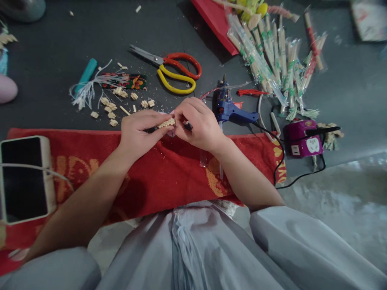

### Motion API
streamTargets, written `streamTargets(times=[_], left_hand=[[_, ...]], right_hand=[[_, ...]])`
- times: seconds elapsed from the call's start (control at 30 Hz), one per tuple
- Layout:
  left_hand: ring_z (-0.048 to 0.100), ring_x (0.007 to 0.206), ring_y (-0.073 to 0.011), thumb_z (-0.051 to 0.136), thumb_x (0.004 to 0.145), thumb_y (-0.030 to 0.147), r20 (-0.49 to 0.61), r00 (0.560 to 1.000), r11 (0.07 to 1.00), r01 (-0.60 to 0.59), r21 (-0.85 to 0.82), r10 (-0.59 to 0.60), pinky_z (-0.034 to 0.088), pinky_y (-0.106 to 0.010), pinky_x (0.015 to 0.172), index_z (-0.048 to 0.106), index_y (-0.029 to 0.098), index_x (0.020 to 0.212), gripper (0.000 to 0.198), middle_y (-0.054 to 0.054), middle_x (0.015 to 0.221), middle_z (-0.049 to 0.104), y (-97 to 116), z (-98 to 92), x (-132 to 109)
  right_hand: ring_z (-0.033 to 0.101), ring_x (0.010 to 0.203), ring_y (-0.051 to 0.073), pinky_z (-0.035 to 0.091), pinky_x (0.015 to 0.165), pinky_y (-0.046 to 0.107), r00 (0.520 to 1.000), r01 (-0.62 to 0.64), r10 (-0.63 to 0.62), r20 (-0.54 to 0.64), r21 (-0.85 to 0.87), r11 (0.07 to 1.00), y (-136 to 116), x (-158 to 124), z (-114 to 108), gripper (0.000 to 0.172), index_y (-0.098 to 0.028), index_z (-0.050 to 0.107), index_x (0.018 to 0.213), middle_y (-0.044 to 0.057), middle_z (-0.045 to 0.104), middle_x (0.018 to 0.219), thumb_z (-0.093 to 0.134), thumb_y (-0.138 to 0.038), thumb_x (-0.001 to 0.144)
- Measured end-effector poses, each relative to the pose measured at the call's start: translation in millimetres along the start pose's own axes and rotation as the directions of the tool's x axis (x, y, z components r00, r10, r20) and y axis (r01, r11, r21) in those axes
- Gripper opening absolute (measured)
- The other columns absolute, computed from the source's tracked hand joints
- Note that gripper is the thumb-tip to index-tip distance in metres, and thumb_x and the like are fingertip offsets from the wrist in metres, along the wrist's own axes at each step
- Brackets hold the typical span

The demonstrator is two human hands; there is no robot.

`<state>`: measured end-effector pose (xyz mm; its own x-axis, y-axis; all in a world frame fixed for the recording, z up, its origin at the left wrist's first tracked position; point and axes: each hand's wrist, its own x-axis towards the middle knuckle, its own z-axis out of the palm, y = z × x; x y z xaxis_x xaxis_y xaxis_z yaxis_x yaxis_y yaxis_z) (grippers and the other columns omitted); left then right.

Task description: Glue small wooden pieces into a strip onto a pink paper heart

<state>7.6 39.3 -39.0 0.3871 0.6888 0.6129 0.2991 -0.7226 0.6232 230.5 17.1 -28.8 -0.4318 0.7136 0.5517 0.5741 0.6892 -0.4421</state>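
Note:
Both my hands meet above the far edge of a red cloth. My left hand is closed, pinching a small row of pale wooden bits between thumb and fingers. My right hand is closed too, its fingertips pressed on the right end of that same piece. A dark thin thing shows under both hands; I cannot make it out. Several loose cut wooden bits lie on the dark table just left of my left hand.
A blue glue gun lies right of my right hand, its cord running to a purple power block. Red-and-yellow scissors, wrapped chopsticks, a teal tube and a phone at left surround me.

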Motion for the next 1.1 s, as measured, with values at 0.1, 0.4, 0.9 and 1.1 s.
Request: streamTargets(times=[0.1,0.4,0.9,1.1], left_hand=[[0.084,0.087,-0.0180,0.084,0.102,0.051,-0.017,1.000,1.000,-0.001,-0.018,0.001,0.070,-0.032,0.080,0.087,0.039,0.114,0.017,0.003,0.107,0.088,0,3.0,-1],[0.082,0.091,-0.0189,0.082,0.104,0.052,0.033,0.991,0.992,0.128,0.000,-0.128,0.066,-0.037,0.082,0.085,0.040,0.122,0.022,0.005,0.107,0.088,1,-10.5,7],[0.082,0.090,-0.0209,0.082,0.102,0.055,0.003,0.977,0.977,0.213,-0.021,-0.213,0.067,-0.043,0.079,0.086,0.044,0.118,0.019,0.004,0.105,0.087,-4,-8.9,6],[0.082,0.089,-0.0220,0.080,0.100,0.064,-0.016,0.977,0.977,0.213,-0.023,-0.213,0.069,-0.044,0.078,0.087,0.039,0.113,0.029,0.004,0.105,0.088,-6,-5.7,6]], right_hand=[[0.058,0.093,0.022,0.053,0.091,0.043,1.000,0.014,-0.014,-0.010,0.015,1.000,1,0,0,0.012,-0.027,0.045,0.098,0.003,0.058,0.096,0.048,-0.019,0.105],[0.056,0.093,0.022,0.052,0.089,0.042,1.000,0.000,-0.003,0.031,0.097,0.995,-3,1,-5,0.011,-0.027,0.044,0.097,0.003,0.058,0.094,0.046,-0.023,0.107],[0.058,0.089,0.017,0.047,0.083,0.030,0.952,-0.065,-0.024,0.304,0.281,0.958,-16,8,-32,0.018,-0.025,0.056,0.089,0.003,0.064,0.092,0.051,-0.008,0.093],[0.047,0.069,0.015,0.039,0.071,0.032,0.898,-0.126,0.028,0.440,0.195,0.973,-17,12,-47,0.027,-0.026,0.046,0.074,-0.001,0.053,0.072,0.048,-0.020,0.100]])
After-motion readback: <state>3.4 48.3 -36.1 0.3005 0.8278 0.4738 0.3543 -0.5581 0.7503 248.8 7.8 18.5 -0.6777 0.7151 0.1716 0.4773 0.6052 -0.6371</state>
